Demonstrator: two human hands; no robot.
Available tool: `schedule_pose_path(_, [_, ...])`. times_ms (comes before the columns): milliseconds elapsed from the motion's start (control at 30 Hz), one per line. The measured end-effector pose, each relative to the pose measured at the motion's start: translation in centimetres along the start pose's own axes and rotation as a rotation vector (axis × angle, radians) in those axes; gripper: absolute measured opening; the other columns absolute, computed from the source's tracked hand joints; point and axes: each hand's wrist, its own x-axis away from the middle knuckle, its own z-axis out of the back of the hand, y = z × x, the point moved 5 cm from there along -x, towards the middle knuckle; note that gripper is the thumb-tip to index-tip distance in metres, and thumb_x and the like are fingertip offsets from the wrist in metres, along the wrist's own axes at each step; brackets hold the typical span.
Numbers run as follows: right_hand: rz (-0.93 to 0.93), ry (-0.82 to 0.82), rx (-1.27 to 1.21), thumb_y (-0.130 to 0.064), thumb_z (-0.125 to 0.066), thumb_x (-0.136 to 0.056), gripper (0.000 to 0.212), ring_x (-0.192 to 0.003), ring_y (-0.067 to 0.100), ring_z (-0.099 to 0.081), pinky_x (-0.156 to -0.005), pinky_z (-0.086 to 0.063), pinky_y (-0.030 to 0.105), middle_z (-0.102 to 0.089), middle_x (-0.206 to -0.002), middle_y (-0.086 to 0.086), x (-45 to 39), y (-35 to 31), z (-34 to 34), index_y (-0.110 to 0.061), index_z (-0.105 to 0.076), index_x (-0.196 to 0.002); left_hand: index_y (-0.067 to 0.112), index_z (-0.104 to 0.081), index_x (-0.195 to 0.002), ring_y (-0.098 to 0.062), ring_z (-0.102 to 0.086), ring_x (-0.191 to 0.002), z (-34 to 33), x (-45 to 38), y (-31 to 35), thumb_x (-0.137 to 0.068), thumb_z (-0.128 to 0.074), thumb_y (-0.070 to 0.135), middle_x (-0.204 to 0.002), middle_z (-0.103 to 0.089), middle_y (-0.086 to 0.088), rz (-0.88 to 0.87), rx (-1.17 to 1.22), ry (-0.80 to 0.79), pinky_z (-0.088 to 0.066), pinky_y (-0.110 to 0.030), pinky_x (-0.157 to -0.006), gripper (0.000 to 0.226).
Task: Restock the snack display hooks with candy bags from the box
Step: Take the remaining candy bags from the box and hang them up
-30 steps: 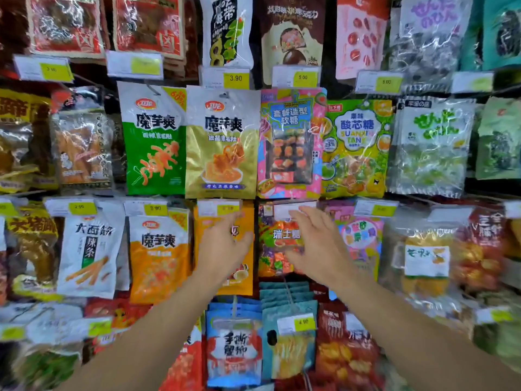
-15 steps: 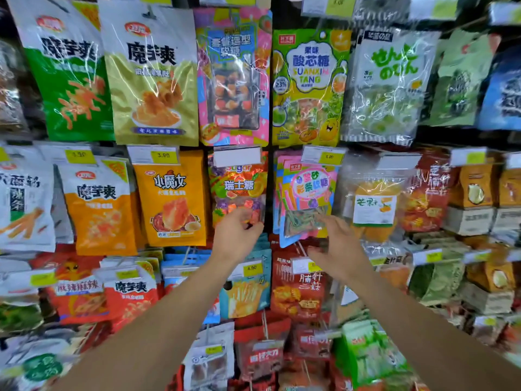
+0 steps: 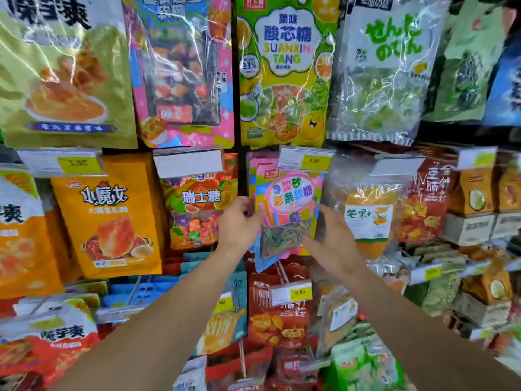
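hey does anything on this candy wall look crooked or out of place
Yes: the pink sour candy bag between the left hand and right hand hangs tilted, its bottom swung left, unlike its straight neighbours.

Two bare forearms enter from the lower edge, each ending in a bare hand: left hand (image 3: 239,222), right hand (image 3: 334,238). No sleeve shows on either arm up to the frame edge. Nails are short and unpainted where visible.
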Motion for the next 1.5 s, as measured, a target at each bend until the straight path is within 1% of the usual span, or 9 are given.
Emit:
schedule_pose_path(133, [0.055, 0.072, -0.053, -0.028, -0.071, -0.085, 0.071, -0.128, 0.017, -0.044, -0.103, -0.043, 0.034, -0.04, -0.142, 0.0, -1.6, -0.2, -0.3, -0.019, -0.035, -0.146, 0.013, -0.067, -0.108, -0.021, -0.065, -0.097, -1.0, -1.7, -0.1, -0.093, -0.062, 0.032, -0.104, -0.07, 0.001, 0.002, 0.052, 0.017, -0.054, -0.045, -0.088, 0.024])
schedule_pose_path(233, [0.064, 0.087, -0.055, -0.03, -0.073, -0.084, 0.08, -0.134, 0.021, -0.037, -0.109, -0.036, 0.033, -0.035, -0.149, 0.004, -3.2, 0.0, -0.5, -0.015, -0.029, -0.149, 0.015, -0.07, -0.089, -0.029, -0.067, -0.094, -1.6, -2.6, -0.7, -0.093, -0.061, 0.031, -0.096, -0.073, -0.006, 0.076, 0.174, 0.043, -0.054, -0.051, -0.085, 0.019])
schedule_pose_path(367, [0.07, 0.103, -0.068, -0.034, -0.077, -0.079, 0.087, -0.14, 0.022, -0.03, -0.114, -0.03, 0.033, -0.028, -0.153, 0.004, -4.6, 0.4, -1.2, -0.014, -0.028, -0.148, 0.024, -0.07, -0.076, -0.029, -0.068, -0.097, -1.8, -3.7, -1.6, -0.093, -0.063, 0.017, -0.097, -0.072, -0.006, 0.242, 0.371, 0.119, -0.055, -0.044, -0.089, 0.019])
schedule_pose_path(600, [0.059, 0.177, -0.066, -0.029, -0.083, -0.074, 0.094, -0.139, 0.029, -0.033, -0.111, -0.037, 0.048, -0.027, -0.152, 0.009, -5.4, 0.5, -2.3, -0.015, -0.026, -0.147, 0.022, -0.066, -0.084, -0.031, -0.066, -0.105, -1.6, -4.6, -1.3, -0.096, -0.06, 0.015, -0.111, -0.069, -0.012, 0.298, 0.46, 0.136, -0.053, -0.05, -0.094, 0.016])
schedule_pose_path(833, [0.027, 0.21, 0.008, -0.028, -0.078, -0.079, 0.088, -0.137, 0.038, -0.03, -0.111, -0.031, 0.045, -0.021, -0.155, 0.015, -6.0, 0.0, -3.0, -0.015, -0.028, -0.15, 0.02, -0.065, -0.062, -0.032, -0.069, -0.087, -1.6, -6.1, -1.8, -0.094, -0.062, 0.029, -0.083, -0.072, -0.008, 0.257, 0.233, 0.124, -0.057, -0.052, -0.083, 0.033])
schedule_pose_path(1000, [0.022, 0.205, -0.021, -0.027, -0.077, -0.08, 0.087, -0.139, 0.04, -0.029, -0.112, -0.031, 0.044, -0.019, -0.156, 0.016, -6.1, -0.3, -2.9, -0.015, -0.028, -0.15, 0.019, -0.061, -0.063, -0.02, -0.058, -0.069, -1.2, -6.4, -0.6, -0.092, -0.063, 0.026, -0.066, -0.061, 0.002, 0.201, 0.061, 0.22, -0.044, -0.028, -0.06, 0.03])
schedule_pose_path(1267, [0.011, 0.105, 0.119, -0.032, -0.074, -0.079, 0.097, -0.145, 0.037, -0.018, -0.115, -0.028, 0.046, -0.004, -0.162, 0.01, -5.6, -0.1, -3.6, -0.019, -0.016, -0.155, 0.009, -0.07, -0.076, -0.021, -0.061, -0.074, -1.0, -6.2, -0.5, -0.092, -0.063, 0.028, -0.078, -0.069, -0.007, 0.125, -0.061, 0.232, -0.044, -0.029, -0.064, 0.025])
schedule_pose_path(1400, [0.169, 0.171, 0.35, -0.028, -0.075, -0.077, 0.09, -0.146, 0.037, -0.019, -0.117, -0.025, 0.048, -0.015, -0.162, 0.011, -4.0, -0.7, -3.8, -0.02, -0.028, -0.153, 0.018, -0.069, -0.07, -0.026, -0.067, -0.079, -0.9, -6.4, -1.3, -0.089, -0.067, 0.03, -0.076, -0.07, -0.002, 0.117, -0.025, 0.212, -0.058, -0.04, -0.075, 0.022])
schedule_pose_path(1500, [0.258, 0.077, 0.451, -0.024, -0.073, -0.079, 0.09, -0.15, 0.036, -0.008, -0.119, -0.02, 0.047, -0.008, -0.165, 0.008, -4.4, -1.2, -4.4, -0.024, -0.024, -0.155, 0.014, -0.07, -0.08, -0.028, -0.068, -0.083, -0.7, -6.2, -0.7, -0.091, -0.066, 0.028, -0.084, -0.072, -0.004, 0.086, -0.093, 0.17, -0.057, -0.041, -0.077, 0.018])
